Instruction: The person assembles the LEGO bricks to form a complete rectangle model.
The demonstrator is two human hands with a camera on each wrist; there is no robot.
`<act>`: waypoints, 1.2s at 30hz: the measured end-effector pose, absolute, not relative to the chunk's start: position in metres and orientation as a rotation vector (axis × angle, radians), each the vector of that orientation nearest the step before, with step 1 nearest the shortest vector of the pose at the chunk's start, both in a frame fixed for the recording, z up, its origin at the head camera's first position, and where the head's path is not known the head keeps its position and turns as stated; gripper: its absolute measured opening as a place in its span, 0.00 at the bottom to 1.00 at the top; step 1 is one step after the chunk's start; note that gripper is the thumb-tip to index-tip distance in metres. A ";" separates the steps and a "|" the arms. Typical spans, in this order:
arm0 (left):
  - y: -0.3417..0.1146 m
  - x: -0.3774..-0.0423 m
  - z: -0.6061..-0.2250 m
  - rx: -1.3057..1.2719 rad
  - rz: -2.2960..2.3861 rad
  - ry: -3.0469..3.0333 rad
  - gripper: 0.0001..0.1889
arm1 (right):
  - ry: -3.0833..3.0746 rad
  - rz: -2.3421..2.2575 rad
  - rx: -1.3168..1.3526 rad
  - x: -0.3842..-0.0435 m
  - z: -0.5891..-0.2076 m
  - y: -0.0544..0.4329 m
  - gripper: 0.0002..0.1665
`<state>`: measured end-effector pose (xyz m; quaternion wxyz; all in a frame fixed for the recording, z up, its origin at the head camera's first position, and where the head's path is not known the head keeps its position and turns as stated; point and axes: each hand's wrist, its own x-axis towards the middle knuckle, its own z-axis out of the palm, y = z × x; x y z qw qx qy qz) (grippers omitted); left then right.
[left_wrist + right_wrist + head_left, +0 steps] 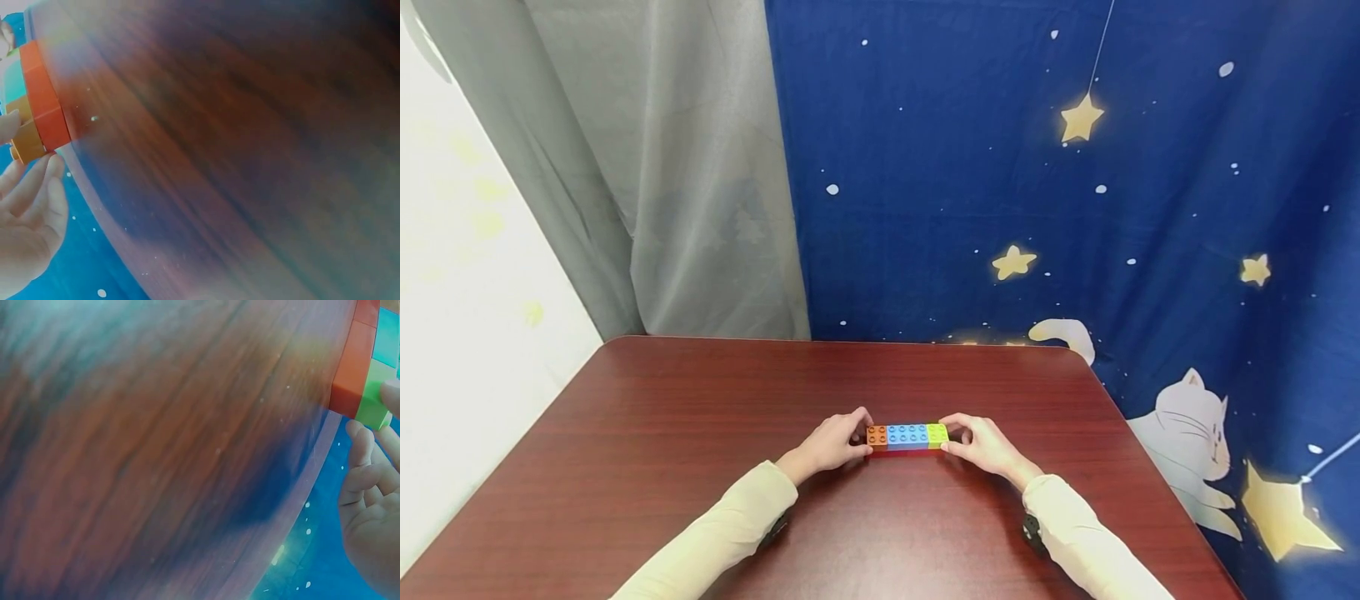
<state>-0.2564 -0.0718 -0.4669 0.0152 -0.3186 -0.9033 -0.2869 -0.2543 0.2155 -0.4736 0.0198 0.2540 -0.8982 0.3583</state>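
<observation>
A bar of studded toy building bricks lies crosswise between both hands, near the middle of the table in the head view. Its top layer has an orange brick (877, 436) at the left, a light blue brick (907, 437) in the middle and a lime green brick (937, 435) at the right. Red bricks (47, 94) form the layer beneath. My left hand (831, 443) pinches the orange end between thumb and fingers. At the green end, my right hand (988, 446) pinches likewise. Both wrist views show the bar only at their edge.
The dark red wooden table (700, 400) stretches out around the hands. Behind it hang a grey curtain (715, 167) and a blue curtain (925, 167) printed with stars and a cat. A bright white surface (467, 317) stands along the left side.
</observation>
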 end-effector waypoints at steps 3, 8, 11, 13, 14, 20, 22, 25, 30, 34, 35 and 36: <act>-0.071 -0.256 -0.468 -0.982 -0.887 -2.830 0.17 | -2.782 1.123 0.792 -0.254 -0.473 0.215 0.19; -0.070 -0.256 -0.469 -0.985 -0.893 -2.833 0.17 | -2.782 1.141 0.796 -0.254 -0.473 0.215 0.20; -0.070 -0.256 -0.469 -0.988 -0.896 -2.818 0.17 | -2.779 1.157 0.795 -0.253 -0.472 0.215 0.20; -0.070 -0.257 -0.469 -0.988 -0.903 -2.809 0.17 | -2.781 1.162 0.795 -0.253 -0.472 0.215 0.20; -0.071 -0.257 -0.469 -0.987 -0.909 -2.805 0.16 | -2.785 1.165 0.794 -0.253 -0.472 0.215 0.20; -0.072 -0.256 -0.467 -1.002 -0.955 -2.743 0.15 | -2.790 1.170 0.792 -0.254 -0.472 0.214 0.24; -0.072 -0.255 -0.466 -1.003 -0.974 -2.727 0.15 | -2.781 1.162 0.812 -0.253 -0.473 0.214 0.26; -0.072 -0.256 -0.466 -0.978 -0.999 -2.744 0.14 | -2.768 1.129 0.852 -0.253 -0.473 0.213 0.31; -0.072 -0.259 -0.467 -0.942 -1.062 -2.768 0.13 | -2.770 1.067 0.874 -0.252 -0.474 0.212 0.39; -0.071 -0.262 -0.469 -0.915 -1.141 -2.769 0.15 | -2.806 0.985 0.844 -0.253 -0.475 0.212 0.39; -0.071 -0.263 -0.469 -0.904 -1.159 -2.770 0.15 | -2.814 0.968 0.834 -0.253 -0.475 0.211 0.39; -0.071 -0.263 -0.469 -0.894 -1.171 -2.768 0.15 | -2.820 0.950 0.825 -0.253 -0.474 0.211 0.38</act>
